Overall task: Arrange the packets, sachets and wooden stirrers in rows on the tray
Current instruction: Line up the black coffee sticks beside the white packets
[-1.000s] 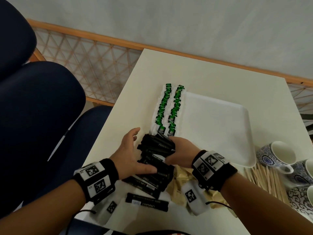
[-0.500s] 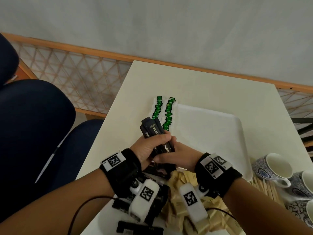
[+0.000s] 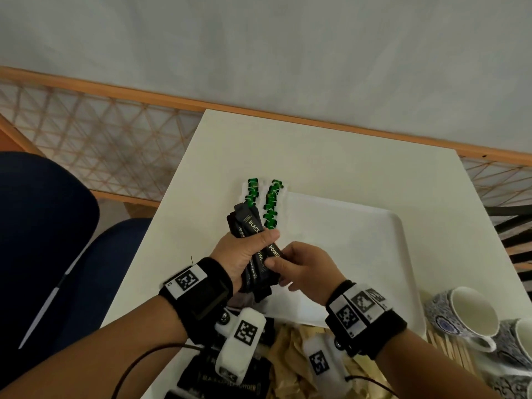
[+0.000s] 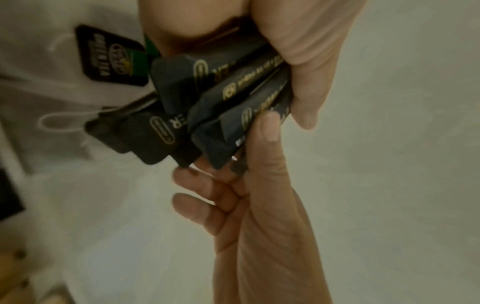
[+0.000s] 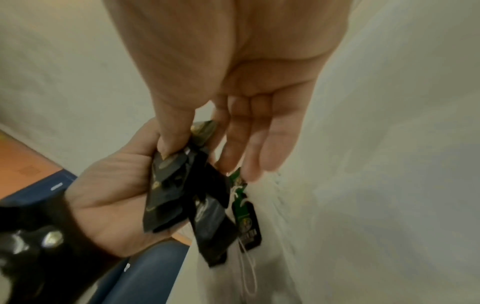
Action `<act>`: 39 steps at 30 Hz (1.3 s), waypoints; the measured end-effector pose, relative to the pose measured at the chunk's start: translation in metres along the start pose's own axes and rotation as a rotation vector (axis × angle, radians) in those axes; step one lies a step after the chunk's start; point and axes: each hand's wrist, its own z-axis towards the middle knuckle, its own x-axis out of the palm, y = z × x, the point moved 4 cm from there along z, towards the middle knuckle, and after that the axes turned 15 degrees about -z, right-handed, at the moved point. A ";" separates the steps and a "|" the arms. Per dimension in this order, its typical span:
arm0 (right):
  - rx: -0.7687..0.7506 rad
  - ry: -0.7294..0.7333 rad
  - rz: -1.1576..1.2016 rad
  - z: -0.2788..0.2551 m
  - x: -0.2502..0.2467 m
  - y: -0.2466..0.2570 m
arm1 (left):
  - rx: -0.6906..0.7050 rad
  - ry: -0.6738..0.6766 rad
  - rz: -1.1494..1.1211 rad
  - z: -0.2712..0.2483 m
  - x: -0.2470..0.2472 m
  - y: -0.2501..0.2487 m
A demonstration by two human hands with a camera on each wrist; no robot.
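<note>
From the head camera, the left hand (image 3: 244, 251) grips a bundle of black powder sachets (image 3: 253, 246) above the near left corner of the white tray (image 3: 359, 254), thumb laid across their fronts; the sachets stick out past the hand toward two rows of green-tagged tea bags (image 3: 264, 203) lying along the tray's left edge. The right hand (image 3: 305, 266) pinches the bundle's lower end between thumb and fingers. More black sachets (image 3: 230, 381) and brown paper packets (image 3: 290, 349) lie on the table by the wrists, with wooden stirrers (image 3: 452, 349) beside blue patterned cups (image 3: 466, 315). The left wrist view shows the black sachets (image 4: 221, 107) fanned out, the right thumb (image 4: 267, 131) pressing on one. The right wrist view shows the thumb and forefinger closed on the top sachet (image 5: 166, 185) resting in the left palm (image 5: 111, 195), other fingers straight.
</note>
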 end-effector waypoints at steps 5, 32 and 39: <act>-0.014 -0.114 0.313 0.023 -0.026 0.001 | 0.022 0.002 0.024 0.019 0.002 -0.006; -0.012 -0.350 -0.673 0.127 -0.114 -0.046 | -0.070 -0.053 -0.097 0.074 0.008 -0.034; -0.005 -0.406 -0.706 0.138 -0.116 -0.049 | -0.028 -0.026 -0.120 0.082 0.009 -0.038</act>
